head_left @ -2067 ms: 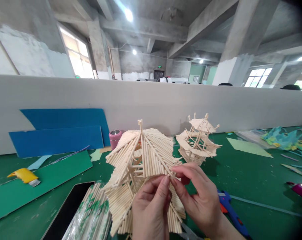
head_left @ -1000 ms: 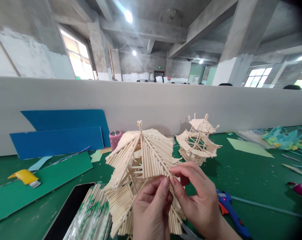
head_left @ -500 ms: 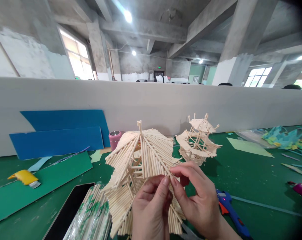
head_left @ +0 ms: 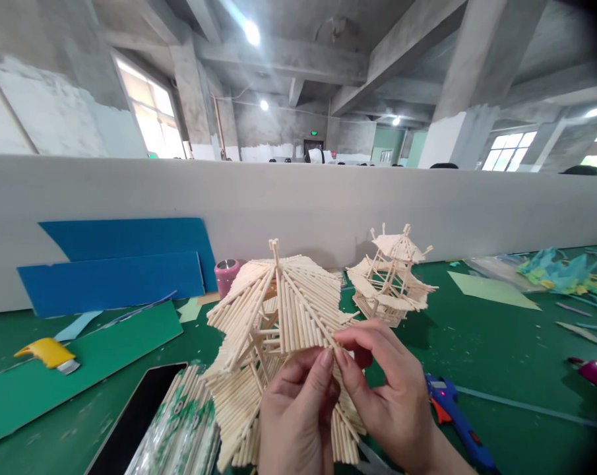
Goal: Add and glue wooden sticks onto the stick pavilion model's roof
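Craft workshop around me, concrete beams [head_left: 308,64] at twelve o'clock, glue gun [head_left: 457,415] at four, yellow cutter [head_left: 48,351] at eight

Around your two hands [head_left: 298,412]: two stick pavilions [head_left: 303,303], at eleven and one o'clock; two blue boards [head_left: 115,284] at ten; one cutter [head_left: 45,351] at nine; one glue gun [head_left: 456,413] at four; apparently one glare-covered stick packet [head_left: 179,425] at eight.

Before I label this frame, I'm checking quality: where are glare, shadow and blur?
Head view: ceiling lamp flares, left window washes out; head view: the small stick pavilion shadows the green table; head view: the far door looks soft, left hand and right hand fairly sharp.
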`<state>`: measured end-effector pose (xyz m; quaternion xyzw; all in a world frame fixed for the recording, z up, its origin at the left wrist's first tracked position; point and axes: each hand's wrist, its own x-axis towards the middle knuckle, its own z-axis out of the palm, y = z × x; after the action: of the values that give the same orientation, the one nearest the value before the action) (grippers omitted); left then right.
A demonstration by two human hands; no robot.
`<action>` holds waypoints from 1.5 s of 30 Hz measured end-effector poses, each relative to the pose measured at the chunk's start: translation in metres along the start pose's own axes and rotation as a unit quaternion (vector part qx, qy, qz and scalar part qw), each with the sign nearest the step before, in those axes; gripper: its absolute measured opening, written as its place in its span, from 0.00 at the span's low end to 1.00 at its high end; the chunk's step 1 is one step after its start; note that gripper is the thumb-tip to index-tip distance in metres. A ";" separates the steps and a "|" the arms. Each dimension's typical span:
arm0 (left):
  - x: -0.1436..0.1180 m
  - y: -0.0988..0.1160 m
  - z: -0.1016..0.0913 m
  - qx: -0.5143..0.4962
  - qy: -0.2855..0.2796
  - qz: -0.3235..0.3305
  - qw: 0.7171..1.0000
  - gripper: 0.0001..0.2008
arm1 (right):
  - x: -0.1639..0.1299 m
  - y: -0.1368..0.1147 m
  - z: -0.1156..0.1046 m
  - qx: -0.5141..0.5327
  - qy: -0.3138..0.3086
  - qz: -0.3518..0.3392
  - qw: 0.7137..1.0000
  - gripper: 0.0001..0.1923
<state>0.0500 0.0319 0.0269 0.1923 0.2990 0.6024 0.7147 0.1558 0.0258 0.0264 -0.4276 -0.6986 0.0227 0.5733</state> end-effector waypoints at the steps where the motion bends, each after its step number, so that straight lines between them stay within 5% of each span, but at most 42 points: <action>1: 0.000 0.000 0.000 0.000 0.000 -0.001 1.000 0.10 | 0.000 0.000 0.000 0.001 -0.002 0.000 1.000 0.10; 45: -0.002 -0.002 -0.002 0.003 0.003 0.001 1.000 0.11 | -0.002 -0.003 -0.002 0.007 -0.004 0.007 1.000 0.13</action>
<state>0.0500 0.0296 0.0251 0.1926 0.3027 0.6032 0.7123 0.1561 0.0220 0.0271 -0.4287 -0.6977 0.0336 0.5729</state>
